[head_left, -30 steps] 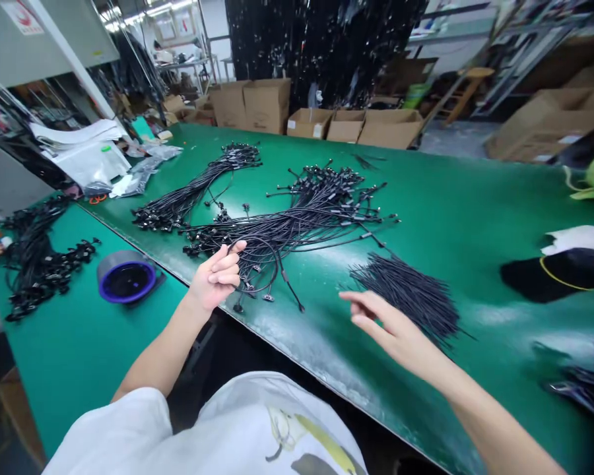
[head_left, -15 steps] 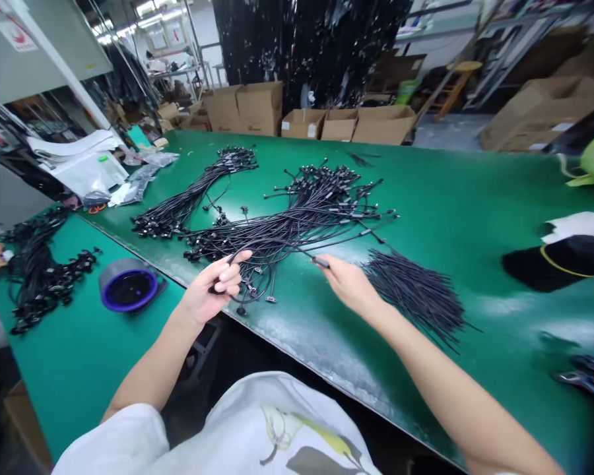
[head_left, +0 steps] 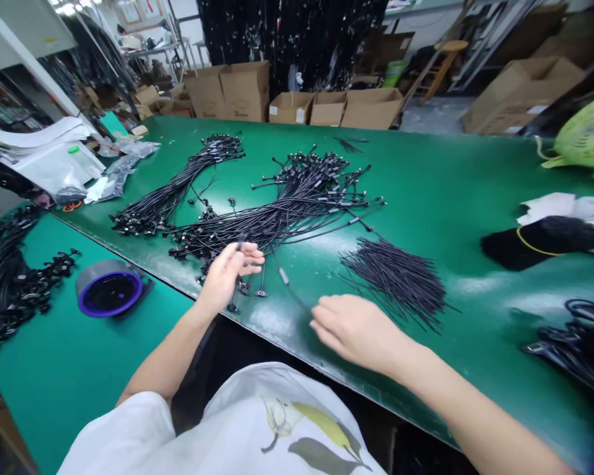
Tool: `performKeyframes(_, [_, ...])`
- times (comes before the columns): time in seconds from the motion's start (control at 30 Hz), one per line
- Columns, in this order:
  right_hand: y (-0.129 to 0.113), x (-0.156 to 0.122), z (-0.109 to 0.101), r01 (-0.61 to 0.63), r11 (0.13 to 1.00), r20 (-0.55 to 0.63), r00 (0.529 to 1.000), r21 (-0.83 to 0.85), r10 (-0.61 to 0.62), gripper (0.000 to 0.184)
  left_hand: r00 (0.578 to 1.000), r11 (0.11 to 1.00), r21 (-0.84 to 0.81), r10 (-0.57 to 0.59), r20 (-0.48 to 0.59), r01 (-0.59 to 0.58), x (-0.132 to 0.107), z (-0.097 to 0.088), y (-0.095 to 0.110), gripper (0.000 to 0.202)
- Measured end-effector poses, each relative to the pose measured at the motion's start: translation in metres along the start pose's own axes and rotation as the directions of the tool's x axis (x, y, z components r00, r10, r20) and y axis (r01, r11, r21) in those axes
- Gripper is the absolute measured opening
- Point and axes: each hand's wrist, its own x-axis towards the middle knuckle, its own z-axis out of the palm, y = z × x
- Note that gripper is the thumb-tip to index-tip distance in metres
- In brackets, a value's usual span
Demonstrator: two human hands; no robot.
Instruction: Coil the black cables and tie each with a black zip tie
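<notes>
In the head view my left hand (head_left: 231, 272) is at the near edge of the bench, its thumb and fingers closed on a thin black cable, with some fingers loosely extended. A blurred stretch of cable with a grey sleeve (head_left: 284, 276) runs down to the right. My right hand (head_left: 351, 330) has curled fingers around that cable's end. Just beyond my left hand lies a big pile of black cables (head_left: 282, 214) with small connectors. Beyond my right hand is a bundle of short, thin black strips (head_left: 400, 277), possibly cable ties.
A second cable bundle (head_left: 178, 181) lies farther left. On the lower left table are more cables (head_left: 14, 264) and a purple-rimmed tape roll (head_left: 109, 293). A black bundle with a yellow band (head_left: 539, 243) and dark looped cables (head_left: 574, 343) lie right. Cardboard boxes (head_left: 242, 92) stand behind.
My right hand has moved down toward the bench's near edge, drawing the sleeved cable end with it. My left hand has shifted slightly right and its fingers have loosened. The view has shifted.
</notes>
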Motion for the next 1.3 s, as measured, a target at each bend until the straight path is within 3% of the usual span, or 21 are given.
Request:
performKeyframes(0.07, [-0.014,0.010,-0.009,0.043,0.983,0.006,0.999,0.180,-0.045,0.028,0.983,0.970,0.241,-0.008,0.185,-0.038,-0.008,0.016,-0.015,0.030])
performKeyframes(0.1, [-0.016,0.015,-0.012,0.012,0.961,-0.035,0.999,0.277,-0.002,0.027,0.957,0.942,0.332,-0.043,0.287,-0.057,-0.013,0.022,-0.020,0.029])
performKeyframes(0.17, [-0.011,0.025,-0.011,-0.096,0.892,-0.163,0.969,0.441,0.184,0.025,0.897,0.911,0.404,-0.114,0.427,-0.077,-0.022,0.031,-0.027,0.027])
performKeyframes(0.2, [-0.006,0.029,-0.007,-0.137,0.851,-0.239,0.926,0.507,0.292,0.021,0.886,0.922,0.383,-0.124,0.447,-0.064,-0.026,0.035,-0.030,0.027])
performKeyframes(0.27, [0.002,0.035,0.006,-0.165,0.760,-0.348,0.815,0.629,0.464,0.019,0.905,0.969,0.249,-0.107,0.411,0.002,-0.028,0.040,-0.035,0.026])
performKeyframes(0.3, [0.005,0.038,0.016,-0.164,0.699,-0.347,0.775,0.696,0.527,0.030,0.927,0.988,0.153,-0.093,0.363,0.039,-0.028,0.043,-0.037,0.027])
performKeyframes(0.37, [0.004,0.042,0.037,-0.159,0.496,-0.222,0.751,0.854,0.622,0.039,0.966,0.995,-0.019,-0.092,0.243,0.100,-0.025,0.050,-0.041,0.029])
performKeyframes(0.43, [0.000,0.045,0.054,-0.131,0.221,-0.063,0.713,0.966,0.699,0.032,0.972,0.984,-0.092,-0.132,0.193,0.152,-0.022,0.056,-0.046,0.034])
performKeyframes(0.47, [-0.003,0.045,0.060,-0.093,0.108,-0.018,0.671,0.990,0.741,0.033,0.967,0.978,-0.098,-0.161,0.200,0.183,-0.022,0.058,-0.048,0.037])
performKeyframes(0.53, [-0.008,0.044,0.064,0.012,-0.039,0.024,0.589,0.999,0.808,0.033,0.953,0.965,-0.096,-0.221,0.206,0.245,-0.023,0.062,-0.053,0.043])
performKeyframes(0.57, [-0.009,0.043,0.062,0.046,-0.103,0.056,0.597,0.994,0.801,0.032,0.953,0.957,-0.111,-0.247,0.176,0.268,-0.024,0.063,-0.055,0.045])
performKeyframes(0.67, [-0.013,0.040,0.052,0.065,-0.318,0.177,0.719,0.946,0.673,0.034,0.956,0.941,-0.171,-0.290,0.040,0.292,-0.029,0.064,-0.061,0.044])
performKeyframes(0.7, [-0.015,0.039,0.048,0.070,-0.361,0.194,0.740,0.930,0.644,0.037,0.957,0.943,-0.163,-0.288,0.041,0.291,-0.031,0.063,-0.063,0.044])
performKeyframes(0.77, [-0.019,0.039,0.044,0.096,-0.378,0.189,0.738,0.921,0.648,0.040,0.954,0.954,-0.093,-0.271,0.127,0.283,-0.035,0.062,-0.067,0.042])
performKeyframes(0.87, [-0.030,0.038,0.047,0.108,-0.326,0.158,0.706,0.939,0.690,0.039,0.937,0.969,0.089,-0.244,0.250,0.229,-0.040,0.059,-0.068,0.037])
performKeyframes(0.93, [-0.039,0.036,0.052,0.081,-0.226,0.112,0.681,0.971,0.723,0.035,0.927,0.953,0.254,-0.239,0.288,0.167,-0.043,0.055,-0.067,0.031])
performKeyframes(1.07, [-0.057,0.034,0.059,0.021,0.060,-0.059,0.638,0.998,0.768,0.033,0.892,0.851,0.523,-0.274,0.359,0.051,-0.048,0.049,-0.066,0.032])
performKeyframes(1.13, [-0.064,0.035,0.062,0.052,0.129,-0.135,0.589,0.990,0.797,0.030,0.876,0.818,0.575,-0.296,0.381,0.026,-0.052,0.046,-0.070,0.032])
performKeyframes(1.2, [-0.067,0.036,0.063,0.098,0.082,-0.124,0.579,0.992,0.806,0.034,0.850,0.820,0.572,-0.324,0.415,0.033,-0.056,0.042,-0.075,0.030])
performKeyframes(1.3, [-0.064,0.039,0.062,0.092,-0.129,0.029,0.696,0.987,0.717,0.053,0.784,0.870,0.482,-0.373,0.496,0.109,-0.061,0.037,-0.084,0.038])
